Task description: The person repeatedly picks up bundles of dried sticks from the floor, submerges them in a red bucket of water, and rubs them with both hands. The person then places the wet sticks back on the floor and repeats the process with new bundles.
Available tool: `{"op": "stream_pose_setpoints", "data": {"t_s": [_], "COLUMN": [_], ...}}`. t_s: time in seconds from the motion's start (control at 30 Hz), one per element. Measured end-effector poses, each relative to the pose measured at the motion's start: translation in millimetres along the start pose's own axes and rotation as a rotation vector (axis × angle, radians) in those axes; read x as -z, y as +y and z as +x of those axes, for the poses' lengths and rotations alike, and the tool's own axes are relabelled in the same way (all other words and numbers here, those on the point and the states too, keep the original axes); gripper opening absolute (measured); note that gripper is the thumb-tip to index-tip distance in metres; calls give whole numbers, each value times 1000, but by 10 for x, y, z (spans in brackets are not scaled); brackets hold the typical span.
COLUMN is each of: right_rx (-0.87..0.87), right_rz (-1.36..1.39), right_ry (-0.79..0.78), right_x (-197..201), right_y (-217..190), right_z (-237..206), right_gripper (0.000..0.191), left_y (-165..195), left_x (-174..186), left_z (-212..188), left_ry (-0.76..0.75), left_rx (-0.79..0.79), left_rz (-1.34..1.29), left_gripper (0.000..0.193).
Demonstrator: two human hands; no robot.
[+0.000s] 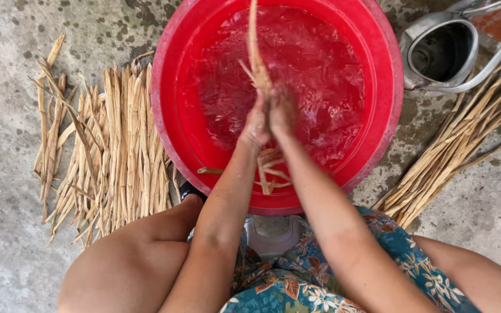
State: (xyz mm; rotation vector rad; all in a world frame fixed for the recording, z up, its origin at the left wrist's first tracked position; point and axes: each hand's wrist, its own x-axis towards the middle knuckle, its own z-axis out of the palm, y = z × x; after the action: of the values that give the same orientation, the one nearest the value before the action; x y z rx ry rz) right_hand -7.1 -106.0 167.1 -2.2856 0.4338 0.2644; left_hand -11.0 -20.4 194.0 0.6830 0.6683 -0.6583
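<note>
A big red basin (175,124) full of rippling water stands on the concrete floor in front of me. Over its middle, my left hand (256,124) and my right hand (282,111) are pressed together around a bundle of tan dried stalks (256,52). The bundle runs from the basin's far rim, through both hands, and its ends stick out below my wrists near the near rim. Both hands look blurred.
A flat heap of dried stalks (108,148) lies left of the basin. Another sheaf (459,139) lies slanted at the right. A metal kettle (442,52) stands at the upper right. My bare knees and floral garment (297,278) fill the bottom.
</note>
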Motion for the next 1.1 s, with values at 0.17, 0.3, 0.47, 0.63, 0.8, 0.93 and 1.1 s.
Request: {"op": "stream_pose_setpoints", "data": {"t_s": [0.17, 0.3, 0.47, 0.63, 0.8, 0.93, 1.1], "right_rx": [-231, 89, -44, -206, -369, -140, -316], "right_rz": [354, 437, -439, -46, 707, 602, 573], "right_ry": [-26, -105, -281, -149, -141, -232, -165], "right_x": [24, -237, -133, 463, 538, 351, 222], "right_y": [61, -330, -145, 508, 368, 197, 333], "right_z": [-47, -389, -308, 203, 335, 328, 237], "right_gripper": [57, 53, 52, 69, 67, 52, 37], "left_y": [-85, 155, -45, -473, -653, -601, -50], "left_x": [-102, 232, 217, 16, 129, 274, 212], "left_z": [-20, 19, 61, 195, 237, 43, -117], "left_ry": [-100, 38, 94, -11, 44, -92, -175], "left_rx": [-13, -197, -88, -62, 8, 173, 41], "left_rz": [60, -35, -120, 333, 613, 704, 316], "left_gripper": [89, 73, 69, 43, 44, 59, 70]}}
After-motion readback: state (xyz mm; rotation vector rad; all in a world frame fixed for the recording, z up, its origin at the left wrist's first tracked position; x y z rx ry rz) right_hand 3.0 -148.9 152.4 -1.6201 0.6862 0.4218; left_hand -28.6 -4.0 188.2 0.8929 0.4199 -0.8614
